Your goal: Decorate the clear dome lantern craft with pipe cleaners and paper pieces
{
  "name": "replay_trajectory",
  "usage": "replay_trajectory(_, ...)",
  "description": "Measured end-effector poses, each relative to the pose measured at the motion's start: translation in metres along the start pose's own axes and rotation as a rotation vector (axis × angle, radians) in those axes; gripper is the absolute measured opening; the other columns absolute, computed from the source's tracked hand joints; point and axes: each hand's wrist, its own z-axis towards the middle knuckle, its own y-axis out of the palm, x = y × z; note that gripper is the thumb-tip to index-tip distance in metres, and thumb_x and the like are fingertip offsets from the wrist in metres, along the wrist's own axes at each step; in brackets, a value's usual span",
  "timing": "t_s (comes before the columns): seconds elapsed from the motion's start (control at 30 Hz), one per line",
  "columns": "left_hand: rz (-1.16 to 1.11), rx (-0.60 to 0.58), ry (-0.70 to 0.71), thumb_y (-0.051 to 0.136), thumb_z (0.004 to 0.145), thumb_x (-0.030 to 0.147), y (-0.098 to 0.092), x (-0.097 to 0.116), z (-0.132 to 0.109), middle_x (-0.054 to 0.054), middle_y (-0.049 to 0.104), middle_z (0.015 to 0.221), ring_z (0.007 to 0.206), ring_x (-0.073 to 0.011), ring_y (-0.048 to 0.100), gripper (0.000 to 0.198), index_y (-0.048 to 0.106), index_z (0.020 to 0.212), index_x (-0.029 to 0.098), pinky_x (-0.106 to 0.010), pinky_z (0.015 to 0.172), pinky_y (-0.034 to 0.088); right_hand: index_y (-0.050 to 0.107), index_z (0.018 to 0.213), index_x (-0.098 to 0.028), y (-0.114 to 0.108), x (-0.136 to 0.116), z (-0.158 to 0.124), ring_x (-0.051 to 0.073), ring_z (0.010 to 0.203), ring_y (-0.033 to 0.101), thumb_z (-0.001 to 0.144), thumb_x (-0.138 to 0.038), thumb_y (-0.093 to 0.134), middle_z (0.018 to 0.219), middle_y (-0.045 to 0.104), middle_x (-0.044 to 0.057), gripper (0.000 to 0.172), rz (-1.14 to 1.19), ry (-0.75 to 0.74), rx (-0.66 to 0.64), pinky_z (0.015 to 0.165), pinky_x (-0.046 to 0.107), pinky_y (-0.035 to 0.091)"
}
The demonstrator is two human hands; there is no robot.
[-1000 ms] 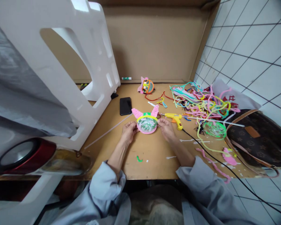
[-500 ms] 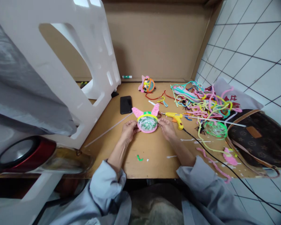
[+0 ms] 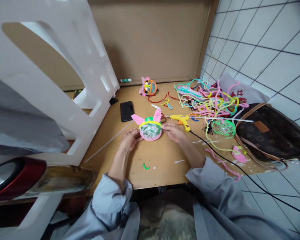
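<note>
A black phone [image 3: 126, 111] lies flat on the brown board table [image 3: 160, 170]. Near it, the left hand [image 3: 128, 140] pinches the left rim of a round clear dome [image 3: 150, 130] at mid-table, banded in fuzzy yellow and pink with two pink ears. The right hand [image 3: 173, 132] pinches its right rim. Further right lie a yellow plastic glue gun [image 3: 180, 118], tangled pipe cleaners [image 3: 210, 100] and a brown monogrammed bag [image 3: 270, 133], its print unreadable.

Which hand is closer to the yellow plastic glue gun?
Right. The right hand sits just beside the yellow plastic glue gun; the left hand holds the far side of the round pink-eared pipe-cleaner ball, farther off.
</note>
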Motion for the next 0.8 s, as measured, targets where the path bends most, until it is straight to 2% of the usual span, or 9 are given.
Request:
replay_trajectory(0.4,0.005,0.022,0.022,0.077,0.054,0.024,-0.0015,-0.0015,0.0013,0.003,0.061,0.056,0.056,-0.0100,0.058,0.025,0.056,0.066,0.017,-0.025,0.060,0.057,0.071,0.058,-0.019,0.0009,0.0009,-0.0002,0.013,0.069,0.059,0.051,-0.018,0.088,0.063,0.069,-0.001,0.019,0.019,0.017,0.008,0.078,0.031,0.047)
replay_trajectory(0.57,-0.004,0.083,0.154,0.078,0.044,0.023,0.0028,-0.0047,0.0008,0.004,0.061,0.057,0.054,-0.0094,0.057,0.029,0.058,0.065,0.017,-0.025,0.060,0.054,0.072,0.061,-0.019,0.0020,0.0012,0.0003,0.014,0.073,0.061,0.052,-0.021,0.087,0.067,0.070,0.000,0.017,0.018,0.003,-0.003,0.081,0.031,0.048)
replay_trajectory(0.8,0.037,0.140,0.335,0.077,0.047,0.028,0.0076,-0.0086,0.0003,0.005,0.061,0.056,0.049,-0.0082,0.053,0.029,0.060,0.068,0.018,-0.023,0.056,0.046,0.072,0.062,-0.019,0.0040,0.0004,-0.0014,0.014,0.075,0.061,0.052,-0.023,0.086,0.069,0.070,0.000,0.019,0.011,-0.006,-0.012,0.082,0.032,0.047)
